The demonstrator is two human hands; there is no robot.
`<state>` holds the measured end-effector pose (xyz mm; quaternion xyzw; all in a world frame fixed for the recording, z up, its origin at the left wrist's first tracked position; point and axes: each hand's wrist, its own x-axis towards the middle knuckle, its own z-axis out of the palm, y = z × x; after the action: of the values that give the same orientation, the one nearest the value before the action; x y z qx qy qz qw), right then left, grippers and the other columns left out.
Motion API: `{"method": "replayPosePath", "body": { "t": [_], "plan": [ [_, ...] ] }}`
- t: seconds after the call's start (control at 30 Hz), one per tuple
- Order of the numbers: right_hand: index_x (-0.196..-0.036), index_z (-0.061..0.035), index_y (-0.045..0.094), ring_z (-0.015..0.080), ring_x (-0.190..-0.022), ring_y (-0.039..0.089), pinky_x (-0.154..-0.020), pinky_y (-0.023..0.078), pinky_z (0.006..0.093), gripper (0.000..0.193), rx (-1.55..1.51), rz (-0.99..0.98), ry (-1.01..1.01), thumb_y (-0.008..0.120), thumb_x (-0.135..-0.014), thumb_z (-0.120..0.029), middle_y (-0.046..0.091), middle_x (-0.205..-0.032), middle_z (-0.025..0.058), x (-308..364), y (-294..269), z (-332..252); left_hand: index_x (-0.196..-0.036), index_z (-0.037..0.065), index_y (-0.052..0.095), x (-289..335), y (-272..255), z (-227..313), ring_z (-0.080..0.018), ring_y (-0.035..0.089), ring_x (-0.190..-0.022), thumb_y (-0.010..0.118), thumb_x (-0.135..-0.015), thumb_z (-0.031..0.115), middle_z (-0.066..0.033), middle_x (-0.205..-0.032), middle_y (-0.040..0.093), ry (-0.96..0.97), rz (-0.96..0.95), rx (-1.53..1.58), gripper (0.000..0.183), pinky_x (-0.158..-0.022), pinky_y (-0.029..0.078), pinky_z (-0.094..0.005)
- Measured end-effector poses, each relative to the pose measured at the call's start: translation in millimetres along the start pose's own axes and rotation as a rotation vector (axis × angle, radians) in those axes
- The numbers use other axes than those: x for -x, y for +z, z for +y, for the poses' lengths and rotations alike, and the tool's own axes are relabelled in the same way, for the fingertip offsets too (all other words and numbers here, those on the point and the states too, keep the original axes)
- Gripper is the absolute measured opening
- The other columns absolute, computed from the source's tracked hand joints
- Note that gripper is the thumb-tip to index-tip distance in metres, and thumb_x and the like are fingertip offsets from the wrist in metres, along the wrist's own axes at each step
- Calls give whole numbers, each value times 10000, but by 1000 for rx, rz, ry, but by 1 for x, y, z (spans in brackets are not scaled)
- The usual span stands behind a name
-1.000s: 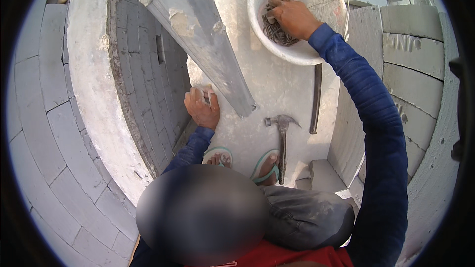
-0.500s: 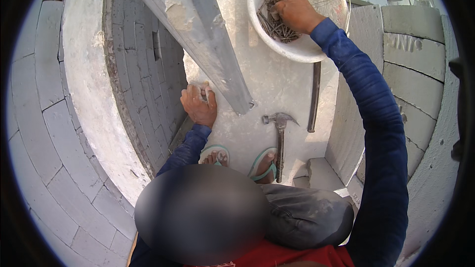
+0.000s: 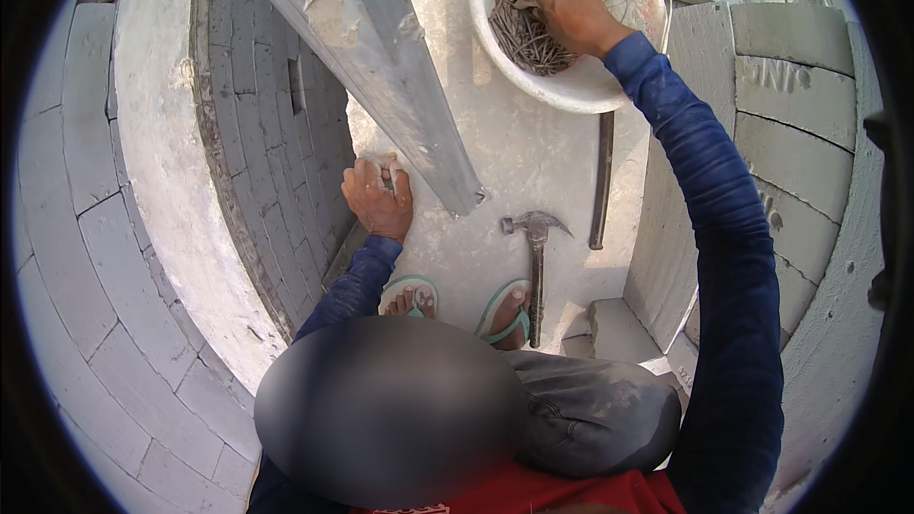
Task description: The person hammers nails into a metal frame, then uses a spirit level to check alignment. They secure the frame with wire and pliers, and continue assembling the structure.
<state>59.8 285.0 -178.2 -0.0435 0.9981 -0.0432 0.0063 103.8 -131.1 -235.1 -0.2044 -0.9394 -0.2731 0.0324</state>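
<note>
Bucket [image 3: 598, 95]: off-white. Nails [image 3: 526, 38]: grey-brown. Sleeves [image 3: 700, 186]: dark blue. Shirt [image 3: 533, 493]: red. Trousers [image 3: 595, 414]: dark grey. Sandal straps [image 3: 522, 322]: turquoise. Wall blocks [image 3: 790, 157]: pale grey.

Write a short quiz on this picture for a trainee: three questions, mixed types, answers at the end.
1. Which hand is inside the bucket?
2. What lies heaped in that bucket?
a) sand
b) nails
c) brushes
3. True or false: the left hand is apart from the hammer, which lies on the floor.

Key:
1. The right hand.
2. b, nails.
3. True.
</note>
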Motion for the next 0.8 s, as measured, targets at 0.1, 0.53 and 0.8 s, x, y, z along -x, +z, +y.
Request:
{"method": "replayPosePath", "body": {
  "t": [0.1,0.53,0.8],
  "plan": [
    [-1114,-115,759,376,-1102,688,-1012,527,494,236,-38,66,26,612,-929,-124,696,-1249,136,-2,4,-1,-797,81,578,0,0,0,-296,514,-818,717,-850,157,-65,-857,549,-3,4,-7,167,-765,391,-443],
    [-1080,-113,739,375,-1000,731,-977,447,599,185,87,-37,255,607,-960,-160,765,-994,151,-33,9,-39,-819,87,594,-2,-2,4,-284,516,-830,719,-855,160,-44,-866,557,6,0,-19,149,-778,393,-438],
    [-1057,-107,767,404,-1123,685,-913,551,512,322,-107,-39,376,611,-926,-356,755,-1067,216,-18,-35,-60,-911,73,624,0,0,2,-274,545,-897,715,-867,151,-41,-877,594,-63,-59,16,127,-848,424,-429]
  ]
}}
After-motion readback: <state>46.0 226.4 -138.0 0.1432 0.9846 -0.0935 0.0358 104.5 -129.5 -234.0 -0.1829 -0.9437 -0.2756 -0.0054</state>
